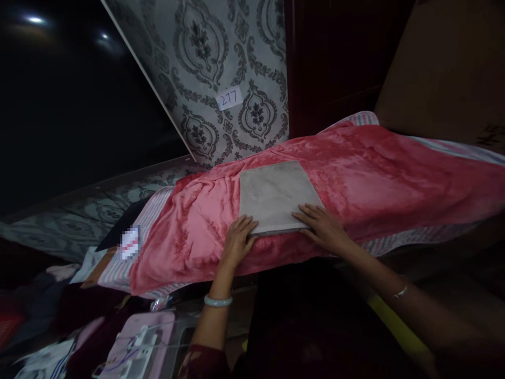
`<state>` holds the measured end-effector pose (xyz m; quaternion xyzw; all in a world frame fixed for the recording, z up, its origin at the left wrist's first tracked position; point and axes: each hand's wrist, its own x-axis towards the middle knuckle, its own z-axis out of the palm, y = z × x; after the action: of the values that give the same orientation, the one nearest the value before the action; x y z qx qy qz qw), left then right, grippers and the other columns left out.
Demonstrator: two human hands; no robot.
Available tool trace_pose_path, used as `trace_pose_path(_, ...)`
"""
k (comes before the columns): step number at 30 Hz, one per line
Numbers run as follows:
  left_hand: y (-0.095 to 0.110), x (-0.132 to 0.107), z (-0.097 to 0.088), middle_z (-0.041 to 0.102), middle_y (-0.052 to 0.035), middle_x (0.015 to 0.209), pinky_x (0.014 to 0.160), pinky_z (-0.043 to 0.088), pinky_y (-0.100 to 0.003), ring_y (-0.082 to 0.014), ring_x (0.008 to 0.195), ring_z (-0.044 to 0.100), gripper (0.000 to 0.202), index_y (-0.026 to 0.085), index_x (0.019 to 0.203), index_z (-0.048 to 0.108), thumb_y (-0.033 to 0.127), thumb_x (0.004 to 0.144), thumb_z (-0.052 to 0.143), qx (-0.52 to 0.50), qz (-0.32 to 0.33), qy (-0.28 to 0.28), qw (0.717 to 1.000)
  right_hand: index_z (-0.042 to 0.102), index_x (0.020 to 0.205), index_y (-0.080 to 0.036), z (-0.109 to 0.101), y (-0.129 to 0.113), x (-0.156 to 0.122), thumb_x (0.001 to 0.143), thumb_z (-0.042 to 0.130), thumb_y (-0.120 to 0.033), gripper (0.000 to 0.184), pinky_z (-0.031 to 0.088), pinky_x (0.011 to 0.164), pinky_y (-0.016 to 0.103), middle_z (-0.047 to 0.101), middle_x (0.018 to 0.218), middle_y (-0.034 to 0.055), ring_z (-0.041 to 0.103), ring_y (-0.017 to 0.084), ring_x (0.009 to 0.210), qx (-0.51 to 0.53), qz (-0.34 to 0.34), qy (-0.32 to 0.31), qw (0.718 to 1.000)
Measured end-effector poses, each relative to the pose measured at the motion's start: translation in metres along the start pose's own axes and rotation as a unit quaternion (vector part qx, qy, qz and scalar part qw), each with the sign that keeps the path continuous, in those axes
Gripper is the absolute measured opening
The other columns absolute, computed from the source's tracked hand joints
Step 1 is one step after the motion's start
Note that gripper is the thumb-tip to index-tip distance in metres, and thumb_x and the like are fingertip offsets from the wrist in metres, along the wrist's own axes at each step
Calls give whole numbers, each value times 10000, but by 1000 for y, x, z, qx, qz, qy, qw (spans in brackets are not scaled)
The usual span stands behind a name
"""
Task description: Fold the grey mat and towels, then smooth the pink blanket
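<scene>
A flat grey square piece [278, 192] lies on a pink plush blanket [197, 221]. Its front edge shows some thickness; whether it is folded cloth or something stiffer I cannot make out. My left hand [238, 239] rests at its front left corner, fingers stretched over the edge and thumb close to the front side. At the front right corner lies my right hand [322, 227], flat, with fingers spread on the grey surface. Neither hand grips anything. Under the pink blanket, a striped cloth [158, 202] shows along the edges.
A dark screen [79, 95] stands at the left, before patterned wallpaper [201, 47] bearing a paper label [229, 98]. A large cardboard box [445, 73] is at the back right. Below left are a pink case [161, 331] with a white power strip [140, 352] and piled clothes.
</scene>
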<state>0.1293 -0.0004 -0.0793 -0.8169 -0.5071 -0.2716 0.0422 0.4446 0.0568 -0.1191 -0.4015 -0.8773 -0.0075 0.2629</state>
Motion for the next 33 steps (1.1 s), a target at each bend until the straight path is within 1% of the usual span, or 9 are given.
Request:
trace_pose_path(3,1,4,2,633,-107,1365,1096,472,-495,-252,1326,538,352,214,1280,639,282,941,574,14,27,-3,1000,540,1440,-287,4,2,1,987,448,-341,465,353,1146,542,471,1515,76,410,292,1409,-2,-2,2,1000)
trace_pose_path(9,-5,2,6,649,-95,1341,1073,504,-442,-207,1303,563,354,214,1243,652,157,963,443,6,32,0,999,544,1436,-290,4,7,-2,990,447,-299,457,361,1152,527,474,1512,64,419,274,1406,15,-4,5,1000)
trace_pose_path(12,-1,3,3,626,-106,1371,1093,483,-451,-227,1317,550,333,211,1257,643,217,953,508,23,19,-14,999,534,1445,-273,2,8,-3,975,483,-302,474,371,1147,523,462,1520,74,416,279,1408,17,-11,4,1000)
trace_pose_path(14,4,6,0,612,-114,1388,1090,476,-472,-256,1319,546,368,214,1287,623,279,927,581,46,7,-36,998,532,1446,-271,-1,9,-2,968,498,-296,481,377,1146,517,461,1519,74,413,275,1410,19,-18,0,1000)
trace_pose_path(17,11,13,-5,625,-134,1359,1053,492,-474,-283,1274,576,419,206,1295,616,332,896,636,78,-1,-63,995,572,1408,-259,-4,10,1,969,491,-277,447,401,1135,509,509,1479,76,434,273,1397,19,-18,-6,1000)
trace_pose_path(21,22,21,-5,663,-139,1263,1010,504,-459,-287,1184,618,399,203,1243,638,361,877,659,111,-6,-60,992,630,1337,-237,-9,11,7,981,457,-253,396,449,1105,492,581,1405,74,490,259,1354,33,-17,-2,999)
trace_pose_path(24,26,23,-3,672,-126,1218,971,518,-438,-273,1135,632,354,217,1231,641,339,898,628,120,-6,-54,991,653,1299,-233,-12,11,11,986,444,-244,376,479,1080,472,620,1356,75,530,250,1317,54,-8,0,999)
trace_pose_path(28,21,23,1,691,-109,1199,965,529,-411,-248,1136,640,280,228,1189,673,286,952,537,110,-6,-37,993,650,1295,-214,-13,11,14,986,462,-283,369,505,1047,462,651,1306,96,559,265,1283,71,28,-2,997)
trace_pose_path(33,9,22,3,711,-89,1195,959,553,-403,-231,1140,654,288,243,1175,699,254,967,500,88,3,-30,996,664,1261,-241,-15,11,13,995,446,-352,362,494,1057,455,652,1312,61,546,246,1297,99,25,-1,995)
